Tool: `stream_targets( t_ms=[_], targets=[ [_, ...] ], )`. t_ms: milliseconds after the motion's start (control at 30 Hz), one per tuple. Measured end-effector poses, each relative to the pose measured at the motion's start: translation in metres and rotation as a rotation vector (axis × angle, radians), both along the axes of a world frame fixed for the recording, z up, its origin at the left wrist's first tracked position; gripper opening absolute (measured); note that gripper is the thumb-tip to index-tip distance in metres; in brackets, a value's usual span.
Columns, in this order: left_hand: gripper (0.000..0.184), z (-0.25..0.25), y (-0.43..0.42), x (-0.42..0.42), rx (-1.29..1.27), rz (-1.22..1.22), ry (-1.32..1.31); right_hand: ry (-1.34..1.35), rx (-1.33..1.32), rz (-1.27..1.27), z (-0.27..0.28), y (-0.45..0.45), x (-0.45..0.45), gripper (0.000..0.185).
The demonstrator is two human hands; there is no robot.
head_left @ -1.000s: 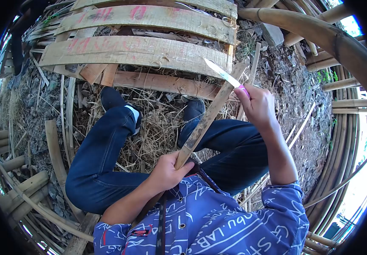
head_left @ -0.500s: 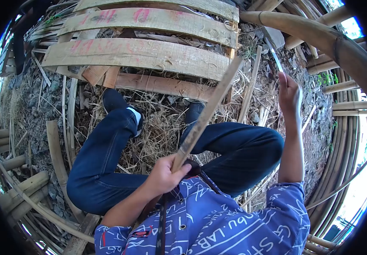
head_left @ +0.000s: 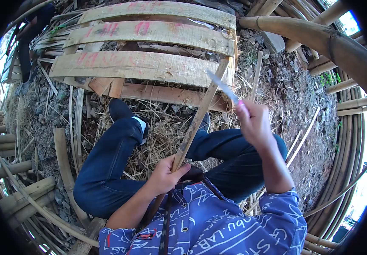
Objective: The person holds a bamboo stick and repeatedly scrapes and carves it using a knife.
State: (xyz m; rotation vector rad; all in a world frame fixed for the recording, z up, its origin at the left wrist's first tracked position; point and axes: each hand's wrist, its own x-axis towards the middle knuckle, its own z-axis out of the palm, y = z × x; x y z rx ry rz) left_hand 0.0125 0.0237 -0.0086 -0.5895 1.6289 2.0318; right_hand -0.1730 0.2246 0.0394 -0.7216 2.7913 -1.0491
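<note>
My left hand (head_left: 165, 175) is wrapped round the lower end of a bamboo strip (head_left: 199, 117), close to my belly. The strip slants up and to the right, and its far end overlaps the edge of the slatted wooden pallet (head_left: 124, 64) in view. In my right hand (head_left: 252, 122) is a knife (head_left: 222, 86) with a pale blade and a pinkish handle, mostly covered by my fingers. The blade points up and left, its tip near the upper part of the strip. Whether blade and strip touch, I cannot tell.
Thin shavings (head_left: 165, 75) lie on the pallet slats. Straw (head_left: 156, 127) and debris cover the ground between my legs. A thick bamboo pole (head_left: 294, 30) crosses at upper right, and stacked bamboo (head_left: 353, 140) lines the right side. Another person's leg (head_left: 24, 55) shows at upper left.
My right hand has swung left and down with the knife, from out at the right to beside the bamboo strip. The left hand keeps its hold; the view has shifted slightly.
</note>
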Motion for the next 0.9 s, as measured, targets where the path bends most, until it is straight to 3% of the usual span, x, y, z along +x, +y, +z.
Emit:
stream_targets(
  t_ms=[100,233,567,667,733,900],
  targets=[
    [0.021,-0.001,0.0,0.0,0.015,0.023,0.003,-0.173,-0.134,0.025,-0.004,-0.013,0.018,0.042],
    [0.024,0.002,-0.001,-0.001,-0.066,0.01,-0.027,-0.214,-0.231,0.025,-0.028,-0.026,0.044,0.047],
    [0.025,0.02,0.003,-0.014,-0.021,0.046,0.063,-0.118,-0.105,0.05,-0.014,-0.026,0.038,0.042],
    [0.024,0.023,0.001,-0.018,-0.084,-0.017,0.094,-0.1,-0.103,0.056,-0.011,-0.026,0.036,0.042],
    [0.023,0.011,0.007,-0.013,-0.221,0.008,0.31,-0.092,-0.089,0.047,-0.008,-0.024,0.035,0.042],
    [0.021,0.006,0.013,-0.011,-0.283,0.026,0.288,-0.049,0.068,0.127,0.007,-0.019,0.03,0.039]
  ],
)
